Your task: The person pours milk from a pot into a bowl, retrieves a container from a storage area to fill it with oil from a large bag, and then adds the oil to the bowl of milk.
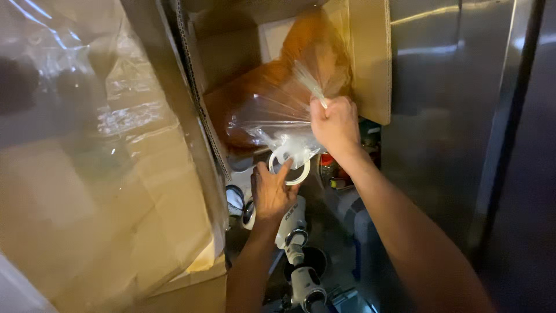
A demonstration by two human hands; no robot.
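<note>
Open cardboard box (370,58) above; plastic-wrapped carton (104,174) left; steel panel (452,116) right; white device (289,223) below.
</note>
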